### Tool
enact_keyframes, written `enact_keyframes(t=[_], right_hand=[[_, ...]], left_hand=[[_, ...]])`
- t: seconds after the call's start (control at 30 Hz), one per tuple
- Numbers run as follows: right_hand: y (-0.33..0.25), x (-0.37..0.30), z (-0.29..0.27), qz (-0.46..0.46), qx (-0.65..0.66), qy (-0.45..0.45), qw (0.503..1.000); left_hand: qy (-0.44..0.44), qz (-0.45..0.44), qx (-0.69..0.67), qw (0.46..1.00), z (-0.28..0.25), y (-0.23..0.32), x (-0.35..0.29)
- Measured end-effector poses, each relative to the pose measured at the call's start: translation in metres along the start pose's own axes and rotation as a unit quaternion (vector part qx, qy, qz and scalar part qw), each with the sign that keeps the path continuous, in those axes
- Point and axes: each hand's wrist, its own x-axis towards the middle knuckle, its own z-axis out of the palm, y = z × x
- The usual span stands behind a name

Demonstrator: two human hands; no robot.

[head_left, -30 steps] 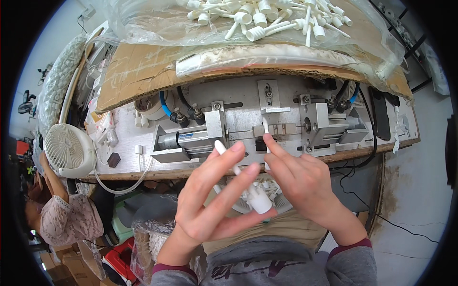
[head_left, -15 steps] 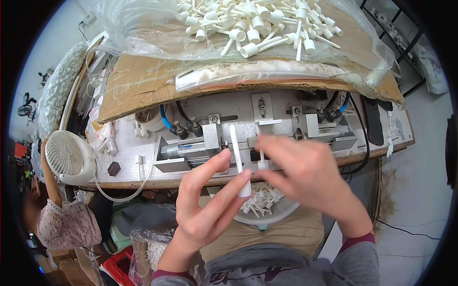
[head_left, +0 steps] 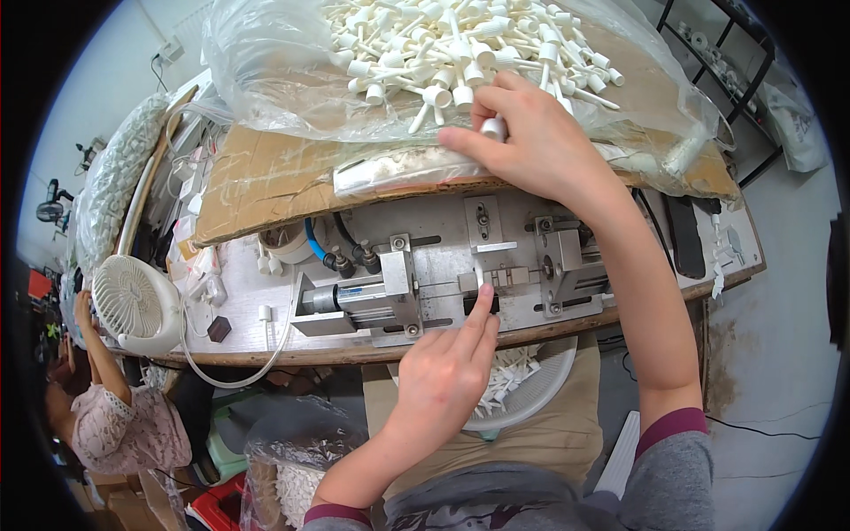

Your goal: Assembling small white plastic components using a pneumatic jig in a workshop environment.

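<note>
My left hand [head_left: 443,372] reaches over the bench edge, its index finger stretched out. That fingertip touches a slim white plastic stick [head_left: 480,264] seated in the metal fixture [head_left: 496,279]; nothing shows gripped in this hand. Farther off, my right hand [head_left: 540,142] is at the near edge of a heap of white ribbed caps with stems [head_left: 425,53]. Between its thumb and curled fingers is a white cap [head_left: 494,130]; the fingers hide the rest of that piece.
Pneumatic cylinders flank the fixture, the left cylinder [head_left: 354,296] showing a blue hose [head_left: 312,239]. A cardboard sheet [head_left: 257,181] carries the heap on clear plastic. At the left stands a white fan [head_left: 133,299]. A white basket [head_left: 553,389] of pieces sits in my lap. Another person [head_left: 124,425] is at far left.
My right hand has moved from the fixture up to the heap and now holds a white cap. The white tube is gone from my left hand, which now points into the fixture.
</note>
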Motion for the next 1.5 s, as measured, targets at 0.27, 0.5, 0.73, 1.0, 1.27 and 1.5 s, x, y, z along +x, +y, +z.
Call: enact_keyframes(t=[0.27,0.5,0.73,1.0,1.27,1.5], right_hand=[[0.008,-0.048,-0.014,-0.095,0.138,0.127,0.978],[-0.004,-0.119,-0.018,-0.084,0.193,0.142,0.967],[-0.024,-0.175,0.030,-0.125,0.043,0.055,0.990],[-0.032,-0.157,0.045,-0.172,-0.069,0.036,0.982],[-0.032,-0.152,0.028,-0.156,-0.035,-0.012,0.987],[0.012,-0.077,-0.031,-0.028,0.047,0.251,0.967]], left_hand=[[-0.013,-0.034,-0.019,0.999,-0.007,-0.003,0.007],[-0.034,0.012,-0.035,0.999,-0.040,-0.015,0.033],[0.223,0.054,0.000,0.973,-0.049,-0.048,0.141],[0.151,0.049,0.130,0.979,-0.001,-0.057,0.204],[0.204,0.080,-0.018,0.976,-0.055,-0.052,0.151],[0.093,0.051,-0.115,0.988,-0.060,-0.019,0.050]])
